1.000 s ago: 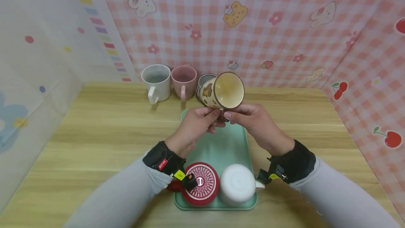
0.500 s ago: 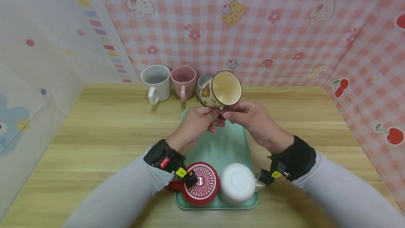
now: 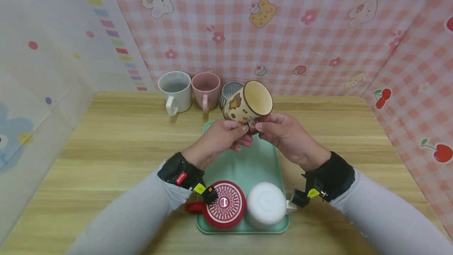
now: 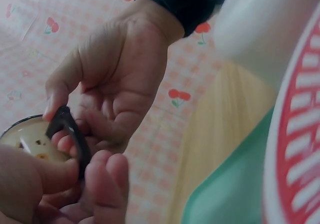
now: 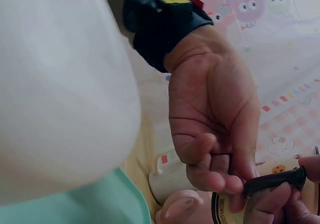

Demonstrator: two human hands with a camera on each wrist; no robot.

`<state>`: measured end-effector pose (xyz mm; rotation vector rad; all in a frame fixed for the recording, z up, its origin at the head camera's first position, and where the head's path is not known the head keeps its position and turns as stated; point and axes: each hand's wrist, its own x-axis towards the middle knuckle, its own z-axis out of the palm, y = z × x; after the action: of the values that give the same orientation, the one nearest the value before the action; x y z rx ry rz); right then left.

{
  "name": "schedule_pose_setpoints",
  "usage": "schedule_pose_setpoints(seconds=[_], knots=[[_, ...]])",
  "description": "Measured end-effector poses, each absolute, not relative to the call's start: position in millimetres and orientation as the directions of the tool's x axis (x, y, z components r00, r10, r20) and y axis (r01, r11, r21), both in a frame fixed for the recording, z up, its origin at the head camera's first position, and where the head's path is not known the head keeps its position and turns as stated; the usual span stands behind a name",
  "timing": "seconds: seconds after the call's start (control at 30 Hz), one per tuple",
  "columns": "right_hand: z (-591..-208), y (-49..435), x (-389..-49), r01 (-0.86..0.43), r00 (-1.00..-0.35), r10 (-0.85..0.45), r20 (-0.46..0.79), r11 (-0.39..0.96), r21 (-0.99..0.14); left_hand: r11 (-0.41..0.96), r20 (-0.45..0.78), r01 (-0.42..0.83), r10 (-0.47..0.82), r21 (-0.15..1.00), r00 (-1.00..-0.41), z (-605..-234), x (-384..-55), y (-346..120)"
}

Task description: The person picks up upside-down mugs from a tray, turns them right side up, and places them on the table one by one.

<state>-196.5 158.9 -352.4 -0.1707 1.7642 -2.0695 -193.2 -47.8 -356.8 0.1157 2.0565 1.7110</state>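
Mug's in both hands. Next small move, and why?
I'd probably turn the bear mug mouth-down over the tray. The left hand and right hand both pinch its handle, its mouth is still tilted upward, and the red mug and white mug stand base-up there, suggesting a match.

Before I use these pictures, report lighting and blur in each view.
Head view: bright, fairly even light, patterned mug fairly crisp; left wrist view: dimmer, white mug hazy and soft-edged; right wrist view: dimmer too, that mug large and soft-edged.
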Motion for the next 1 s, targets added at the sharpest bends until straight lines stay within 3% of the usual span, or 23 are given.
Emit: schedule_pose_setpoints(seconds=[0.2, 0.4, 0.5, 0.73, 1.0], knots=[[-353, 165, -202, 0.250, -0.900, -0.395, -0.183, -0.127, -0.960, 0.414, -0.242, -0.073, 0.372, 0.907, -0.896, -352, -193, -62], [-351, 176, -218, 0.248, -0.913, -0.347, -0.214, -0.054, -0.967, 0.689, -0.091, 0.111, 0.250, 0.716, -0.964, -356, -184, -93], [-353, 181, -229, 0.251, -0.919, -0.320, -0.232, -0.019, -0.968, 0.735, -0.059, 0.106, 0.194, 0.670, -0.979, -366, -177, -106], [-362, 192, -259, 0.289, -0.930, -0.232, -0.286, 0.023, -0.957, 0.717, -0.100, 0.017, 0.121, 0.697, -0.988, -392, -164, -128], [-381, 202, -283, 0.372, -0.919, -0.142, -0.367, -0.014, -0.928, 0.738, -0.130, -0.011, 0.104, 0.675, -0.986, -402, -166, -130]])
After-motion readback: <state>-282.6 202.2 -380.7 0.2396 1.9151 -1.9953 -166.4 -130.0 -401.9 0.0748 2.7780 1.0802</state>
